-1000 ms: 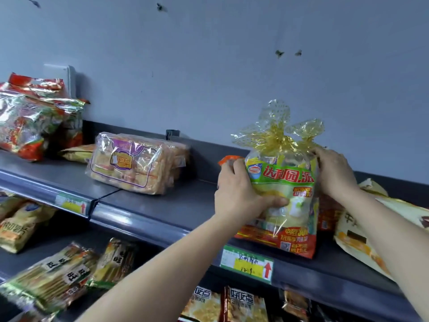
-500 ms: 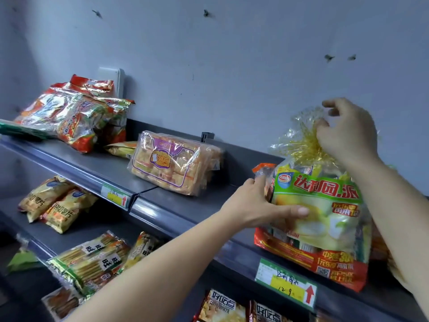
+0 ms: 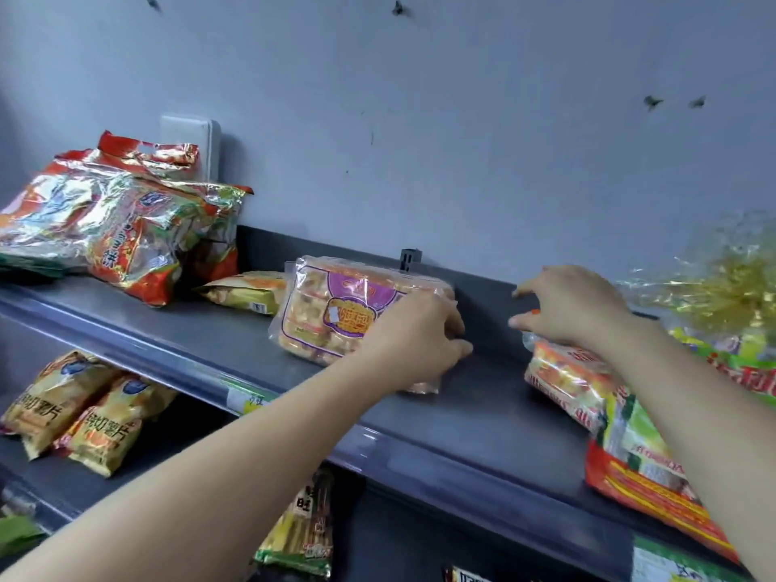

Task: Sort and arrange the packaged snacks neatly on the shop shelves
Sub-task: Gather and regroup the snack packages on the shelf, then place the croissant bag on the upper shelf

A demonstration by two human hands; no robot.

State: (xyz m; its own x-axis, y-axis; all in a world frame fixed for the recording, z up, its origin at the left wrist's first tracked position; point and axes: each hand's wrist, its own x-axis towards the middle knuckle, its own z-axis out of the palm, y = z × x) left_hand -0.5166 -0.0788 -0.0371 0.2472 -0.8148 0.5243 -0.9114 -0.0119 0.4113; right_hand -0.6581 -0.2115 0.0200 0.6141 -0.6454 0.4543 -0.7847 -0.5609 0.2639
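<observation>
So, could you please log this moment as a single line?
left hand: grips purple-label biscuit pack | right hand: fingers spread over orange pack | upper shelf

Blurred gold-bowed bag (image 3: 722,296) runs off right edge; price label (image 3: 245,402) unreadable.

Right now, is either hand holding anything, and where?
Left hand grips the clear biscuit pack by its right end; right hand rests open on the orange packet.

Soft, even light with faint shadows; foil bags (image 3: 105,212) show glare, and the right edge is motion-blurred.
</observation>
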